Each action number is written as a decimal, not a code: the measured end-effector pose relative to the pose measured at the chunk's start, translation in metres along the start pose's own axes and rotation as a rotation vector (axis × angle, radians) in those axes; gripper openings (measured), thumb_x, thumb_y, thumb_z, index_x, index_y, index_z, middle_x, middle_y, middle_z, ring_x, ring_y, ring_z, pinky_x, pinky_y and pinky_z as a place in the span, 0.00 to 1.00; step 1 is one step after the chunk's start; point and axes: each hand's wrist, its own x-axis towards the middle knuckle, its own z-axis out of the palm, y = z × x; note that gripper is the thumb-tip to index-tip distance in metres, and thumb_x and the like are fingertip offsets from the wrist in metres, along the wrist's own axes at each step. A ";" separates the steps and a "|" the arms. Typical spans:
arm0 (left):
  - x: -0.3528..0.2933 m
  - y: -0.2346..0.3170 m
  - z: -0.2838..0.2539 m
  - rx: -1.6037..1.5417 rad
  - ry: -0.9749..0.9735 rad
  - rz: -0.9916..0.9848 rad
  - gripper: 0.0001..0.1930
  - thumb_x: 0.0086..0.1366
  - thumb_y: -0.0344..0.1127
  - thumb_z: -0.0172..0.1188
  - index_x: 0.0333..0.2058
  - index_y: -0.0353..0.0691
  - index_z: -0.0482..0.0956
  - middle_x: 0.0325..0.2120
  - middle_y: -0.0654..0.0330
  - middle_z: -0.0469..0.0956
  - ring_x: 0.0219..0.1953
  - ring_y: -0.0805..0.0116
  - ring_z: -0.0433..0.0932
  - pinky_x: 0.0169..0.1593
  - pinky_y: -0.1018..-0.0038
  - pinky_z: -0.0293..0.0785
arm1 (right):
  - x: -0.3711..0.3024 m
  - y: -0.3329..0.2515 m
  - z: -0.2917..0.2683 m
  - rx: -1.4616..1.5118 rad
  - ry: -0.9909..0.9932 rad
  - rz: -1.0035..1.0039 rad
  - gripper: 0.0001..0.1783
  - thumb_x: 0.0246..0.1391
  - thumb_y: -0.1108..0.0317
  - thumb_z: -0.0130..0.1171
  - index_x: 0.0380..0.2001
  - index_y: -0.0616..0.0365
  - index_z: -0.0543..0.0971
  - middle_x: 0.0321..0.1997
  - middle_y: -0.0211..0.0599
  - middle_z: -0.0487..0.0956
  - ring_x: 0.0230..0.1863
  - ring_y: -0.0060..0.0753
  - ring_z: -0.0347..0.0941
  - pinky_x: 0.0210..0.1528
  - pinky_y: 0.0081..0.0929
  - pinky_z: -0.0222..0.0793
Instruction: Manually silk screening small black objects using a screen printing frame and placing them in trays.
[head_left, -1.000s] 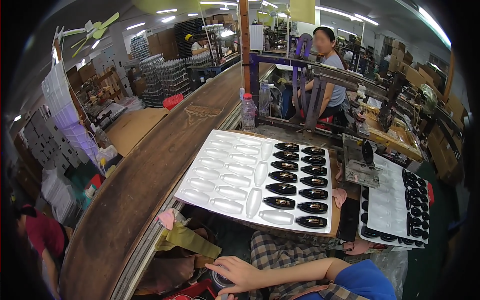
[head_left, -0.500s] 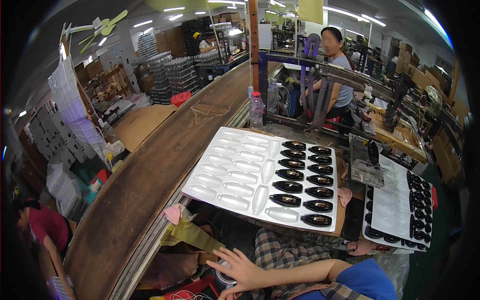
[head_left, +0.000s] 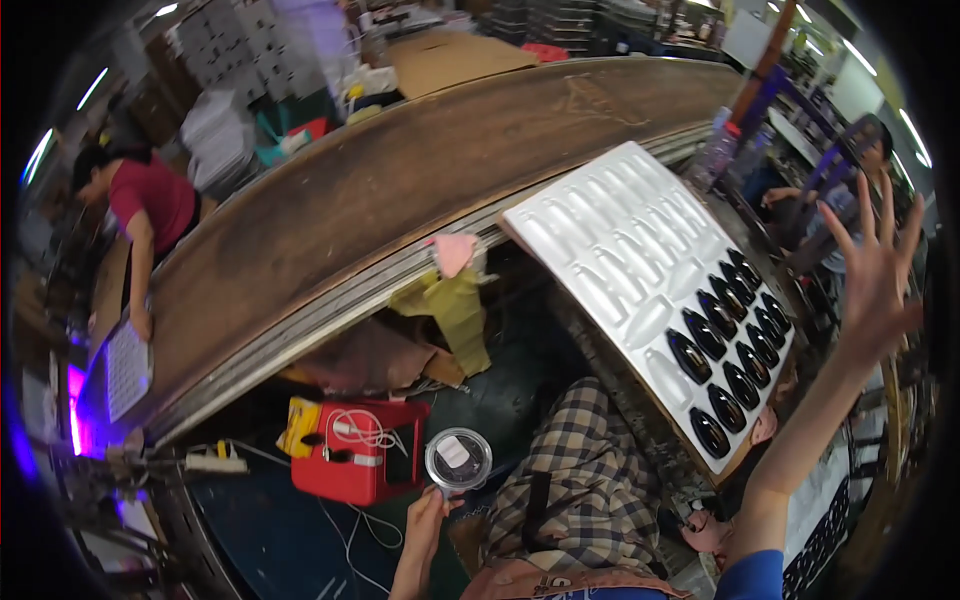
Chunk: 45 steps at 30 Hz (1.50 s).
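My left hand (head_left: 428, 512) is closed at the near side of a round cup (head_left: 437, 478) with a clear lid, seen from above, a pale patch on top. The fingers seem to grip its handle, though the grip is partly hidden. My right hand (head_left: 872, 275) is raised at the far right with fingers spread, holding nothing. To its left lies a white moulded tray (head_left: 585, 235), where glossy black bottle-shaped pieces (head_left: 738, 385) fill the right-hand rows. Several white hollows show bare on its left part.
A red box (head_left: 350, 478) with a coiled white cable stands left of the cup. Yellow cloth (head_left: 455, 320) and a pink rag (head_left: 455, 253) hang at the long brown belt's edge (head_left: 330, 210). A co-worker in red (head_left: 150, 200) touches a white tray; another person sits far right.
My right hand has swung from above the cup up to the far right. The cup, held by my left hand, now shows fully. The view has turned left.
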 end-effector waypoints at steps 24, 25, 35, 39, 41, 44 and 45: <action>-0.037 -0.096 -0.238 -0.605 0.648 0.175 0.16 0.58 0.48 0.50 0.27 0.39 0.69 0.36 0.59 0.73 0.46 0.59 0.69 0.49 0.64 0.65 | -0.390 0.081 0.006 -0.510 -1.171 0.874 0.35 0.46 0.58 0.57 0.56 0.57 0.60 0.62 0.53 0.53 0.62 0.53 0.50 0.59 0.35 0.51; -0.029 -0.099 -0.248 -0.663 0.655 0.203 0.16 0.58 0.48 0.50 0.28 0.39 0.69 0.36 0.58 0.73 0.46 0.58 0.69 0.49 0.64 0.65 | -0.387 0.077 0.005 -0.497 -1.151 0.948 0.34 0.46 0.59 0.57 0.56 0.57 0.61 0.61 0.54 0.55 0.60 0.53 0.54 0.58 0.34 0.54; 0.040 -0.127 -0.309 -0.851 0.652 0.260 0.29 0.49 0.50 0.58 0.44 0.37 0.63 0.35 0.54 0.70 0.39 0.56 0.71 0.43 0.63 0.70 | -0.398 0.063 -0.015 -0.761 -0.919 0.995 0.24 0.47 0.57 0.54 0.45 0.60 0.71 0.40 0.51 0.75 0.39 0.50 0.72 0.43 0.35 0.67; 0.058 -0.137 -0.301 -0.899 0.758 0.303 0.29 0.47 0.52 0.60 0.44 0.41 0.65 0.39 0.55 0.69 0.42 0.57 0.71 0.43 0.65 0.70 | -0.410 0.067 -0.034 -0.813 -0.829 0.989 0.21 0.49 0.58 0.51 0.44 0.58 0.71 0.38 0.49 0.75 0.38 0.49 0.72 0.40 0.36 0.68; 0.064 -0.144 -0.305 -0.923 0.691 0.274 0.28 0.48 0.51 0.60 0.44 0.42 0.65 0.38 0.55 0.70 0.42 0.57 0.71 0.43 0.65 0.70 | -0.416 0.065 -0.039 -0.823 -0.790 0.938 0.20 0.49 0.59 0.51 0.44 0.58 0.71 0.38 0.48 0.76 0.38 0.49 0.72 0.40 0.36 0.68; 0.065 -0.147 -0.314 -0.973 0.671 0.262 0.24 0.50 0.48 0.60 0.42 0.41 0.67 0.36 0.54 0.72 0.42 0.56 0.72 0.41 0.65 0.71 | -0.418 0.065 -0.042 -0.796 -0.764 0.906 0.19 0.50 0.59 0.50 0.44 0.56 0.72 0.38 0.46 0.76 0.37 0.48 0.73 0.40 0.37 0.68; 0.064 -0.149 -0.323 -0.950 0.687 0.262 0.23 0.51 0.48 0.59 0.41 0.40 0.68 0.35 0.54 0.73 0.40 0.57 0.73 0.40 0.66 0.72 | -0.419 0.066 -0.041 -0.795 -0.772 0.924 0.18 0.51 0.59 0.49 0.43 0.56 0.72 0.37 0.46 0.76 0.37 0.48 0.73 0.39 0.37 0.68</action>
